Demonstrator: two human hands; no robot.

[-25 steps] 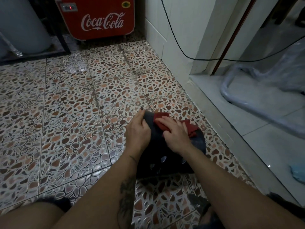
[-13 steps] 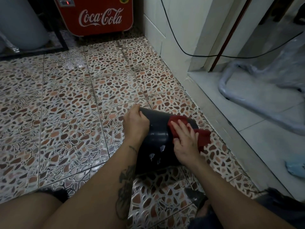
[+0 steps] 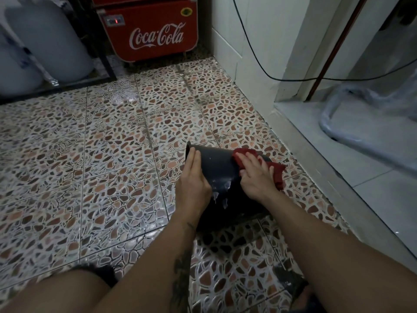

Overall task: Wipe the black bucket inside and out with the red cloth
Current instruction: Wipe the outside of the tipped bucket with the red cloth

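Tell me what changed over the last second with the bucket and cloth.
The right hand slid the red cloth across the black bucket, from the top of its side toward the right end. The left hand stayed clamped on the bucket's left side; the bucket stayed on its side on the tiled floor.

Coca-Cola cooler [image 3: 150, 30] at back, black cable [image 3: 259, 57] on wall, pebble-tile floor [image 3: 90, 166].

Pebble-patterned tile floor [image 3: 108, 154] carries the tipped black bucket [image 3: 217, 168] and Coca-Cola cooler [image 3: 151, 30].
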